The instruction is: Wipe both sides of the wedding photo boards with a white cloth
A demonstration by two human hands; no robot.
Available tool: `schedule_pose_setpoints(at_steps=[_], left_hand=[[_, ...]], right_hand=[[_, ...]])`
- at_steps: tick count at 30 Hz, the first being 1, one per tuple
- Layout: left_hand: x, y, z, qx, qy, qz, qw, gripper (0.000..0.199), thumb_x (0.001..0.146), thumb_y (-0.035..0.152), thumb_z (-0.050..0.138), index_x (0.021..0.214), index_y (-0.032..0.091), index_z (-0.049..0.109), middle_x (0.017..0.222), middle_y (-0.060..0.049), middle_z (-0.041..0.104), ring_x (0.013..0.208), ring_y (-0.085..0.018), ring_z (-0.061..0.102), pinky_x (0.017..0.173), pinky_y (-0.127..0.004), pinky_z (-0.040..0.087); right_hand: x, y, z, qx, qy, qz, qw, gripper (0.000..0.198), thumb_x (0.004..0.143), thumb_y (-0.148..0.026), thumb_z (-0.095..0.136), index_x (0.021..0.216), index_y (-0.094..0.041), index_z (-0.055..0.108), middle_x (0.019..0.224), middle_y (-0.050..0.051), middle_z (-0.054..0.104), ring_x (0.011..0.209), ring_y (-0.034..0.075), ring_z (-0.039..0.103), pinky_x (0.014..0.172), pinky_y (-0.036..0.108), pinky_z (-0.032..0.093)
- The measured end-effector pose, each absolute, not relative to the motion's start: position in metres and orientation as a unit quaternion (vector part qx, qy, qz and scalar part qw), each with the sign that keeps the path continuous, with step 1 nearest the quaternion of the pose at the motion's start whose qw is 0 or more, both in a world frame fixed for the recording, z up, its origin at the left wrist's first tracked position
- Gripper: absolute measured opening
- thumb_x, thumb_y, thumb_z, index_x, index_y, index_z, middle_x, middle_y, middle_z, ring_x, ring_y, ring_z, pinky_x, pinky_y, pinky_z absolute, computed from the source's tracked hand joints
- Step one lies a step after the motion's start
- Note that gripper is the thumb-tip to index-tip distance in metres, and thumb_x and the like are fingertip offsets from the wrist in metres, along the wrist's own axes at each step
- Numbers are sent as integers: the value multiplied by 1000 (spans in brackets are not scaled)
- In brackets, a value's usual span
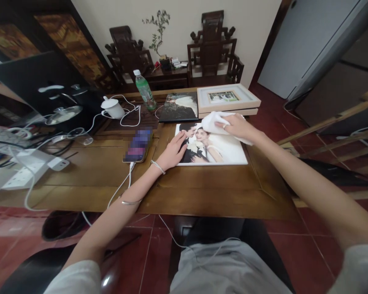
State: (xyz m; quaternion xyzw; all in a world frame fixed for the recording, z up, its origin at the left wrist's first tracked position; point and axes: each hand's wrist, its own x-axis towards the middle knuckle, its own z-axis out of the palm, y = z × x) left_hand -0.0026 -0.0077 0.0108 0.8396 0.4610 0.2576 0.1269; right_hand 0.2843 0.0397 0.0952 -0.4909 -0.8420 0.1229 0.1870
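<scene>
A wedding photo panel (230,153) lies flat on the wooden table (208,188) in front of me. My left hand (173,152) rests with fingers stretched out on the panel's left edge. In my right hand (239,125) is a bunched white cloth (213,121), pressed against the panel's upper right part. Part of the cloth hangs below the fingers toward the right edge. Behind the panel lie a dark photo panel (179,107) and a wooden picture frame (248,98), the frame stacked on another one.
Left of the panel lies a phone (138,145) with a white charging cable. Farther back stand a green-labelled bottle (145,90) and a lidded white cup (113,108). A power strip (27,169), cables and a monitor (27,81) fill the left side. Carved chairs (211,45) stand behind.
</scene>
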Motion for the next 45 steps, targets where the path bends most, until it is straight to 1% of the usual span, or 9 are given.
schedule_pose_setpoints(at_steps=[7,10,15,20,26,33,36,40,45], left_hand=[[-2,-10,12,837,462,261,133,55,100,34,35,149,11,38,160,-15,31,151,-25,24,124,-47,21],[0,-11,11,834,465,264,134,55,100,34,35,150,13,37,161,-14,31,151,-24,24,124,-46,21],[4,-12,12,827,482,254,137,56,100,32,35,149,7,37,160,-18,29,151,-25,23,123,-46,23],[6,-12,11,825,487,253,137,55,99,30,35,150,10,36,161,-16,29,151,-26,23,123,-49,22],[3,-11,11,827,480,253,147,54,99,32,35,150,14,35,162,-14,29,152,-26,22,123,-50,23],[0,-8,10,831,473,251,150,53,101,34,30,150,15,37,161,-12,31,151,-24,24,123,-47,23],[0,-9,11,834,468,251,148,53,101,33,31,151,16,35,161,-12,30,151,-24,23,124,-48,21],[0,-9,11,832,471,251,151,54,100,31,31,151,13,34,162,-13,29,151,-25,23,125,-47,19],[3,-9,9,828,475,255,157,54,99,29,32,151,14,33,162,-13,27,152,-24,21,124,-47,21]], right_hand=[[284,51,92,-530,-810,132,213,35,93,-44,46,89,-18,68,97,14,70,100,35,59,90,45,43],[287,20,86,-510,-826,127,204,34,94,-43,44,85,-19,66,90,13,70,92,33,61,87,43,43],[296,-69,77,-480,-857,98,163,29,95,-35,41,85,-23,65,94,9,72,87,31,63,89,44,42],[301,-126,81,-422,-890,94,146,28,96,-32,41,93,-27,68,104,10,72,106,34,62,83,40,43],[281,-76,93,-454,-876,121,106,28,95,-33,42,85,-22,65,77,7,69,76,27,61,77,37,42],[247,27,97,-480,-849,118,184,31,95,-40,44,91,-18,66,102,14,72,98,33,61,87,39,40],[239,49,97,-487,-842,123,196,31,94,-40,44,90,-18,66,99,14,72,97,34,60,87,40,40],[235,43,93,-497,-835,119,204,32,94,-39,43,85,-18,66,91,15,72,88,32,60,84,40,41],[241,-29,85,-445,-867,130,184,28,91,-22,40,92,-19,67,96,11,72,81,27,61,88,41,40]])
